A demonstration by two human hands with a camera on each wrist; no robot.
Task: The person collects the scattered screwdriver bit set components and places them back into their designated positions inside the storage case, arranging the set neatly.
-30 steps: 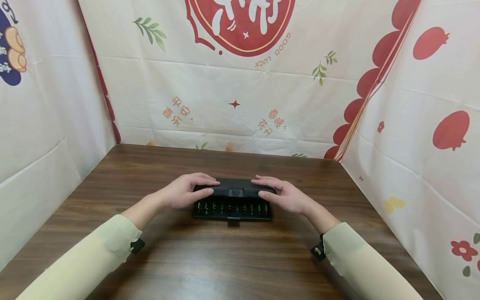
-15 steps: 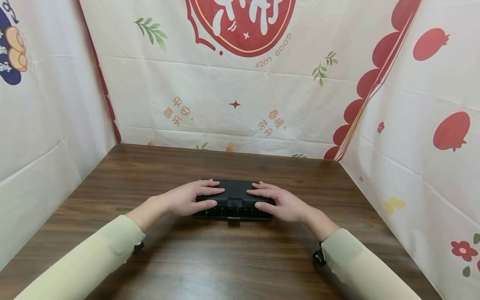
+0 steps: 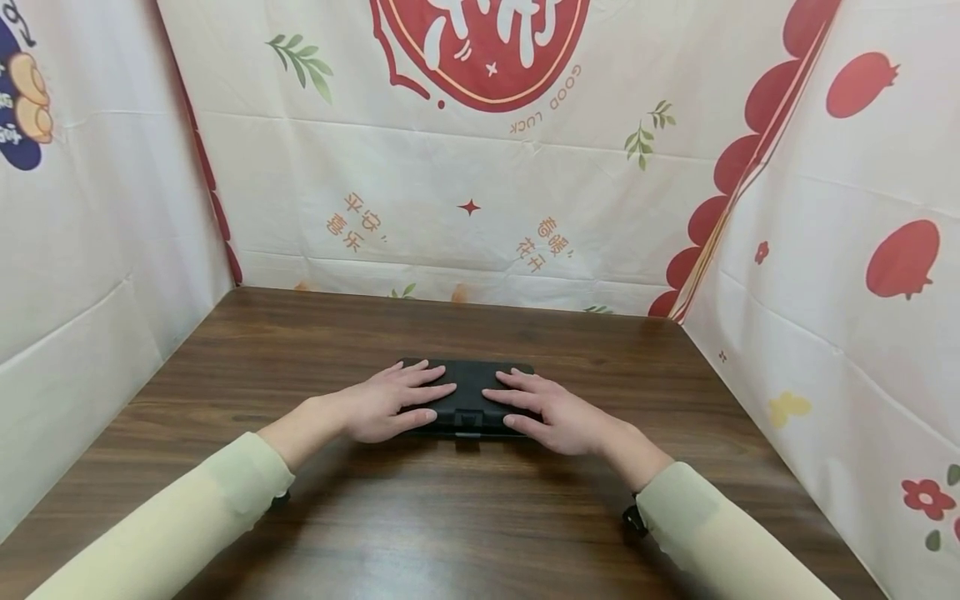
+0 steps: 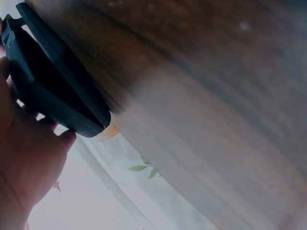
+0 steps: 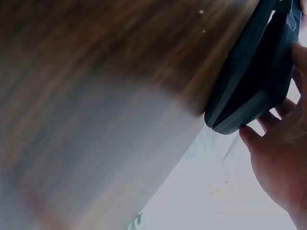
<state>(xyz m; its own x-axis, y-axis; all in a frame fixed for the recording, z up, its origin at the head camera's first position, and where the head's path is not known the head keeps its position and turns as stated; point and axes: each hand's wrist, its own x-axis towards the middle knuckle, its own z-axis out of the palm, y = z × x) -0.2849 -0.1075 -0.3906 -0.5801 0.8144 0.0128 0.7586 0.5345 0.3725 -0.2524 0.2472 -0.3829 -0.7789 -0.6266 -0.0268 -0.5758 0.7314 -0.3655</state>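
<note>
A black hinged tool case [image 3: 472, 385] lies on the table in the head view, its lid lowered almost flat over the base and its front latch facing me. My left hand [image 3: 386, 407] rests on the lid's left part with fingers spread and straight. On the right part, my right hand [image 3: 558, 412] lies the same way, both thumbs near the front edge. In the left wrist view, a wedge-shaped gap shows between the case's lid [image 4: 36, 88] and base [image 4: 72, 69]. The right wrist view shows this gap along the case's other end [image 5: 235, 81]. The inside is dark and hidden.
The brown wood-grain table [image 3: 465, 525] is bounded by a printed white cloth [image 3: 420, 208] behind it. Similar cloth walls stand at the left [image 3: 82, 275] and right [image 3: 817, 292]. A dark band with a small device [image 3: 635, 521] sits at the right wrist.
Both hands have pressed the lid down and toward me. The raised lid has swung over the base, covering the rows of small pieces that showed inside earlier.
</note>
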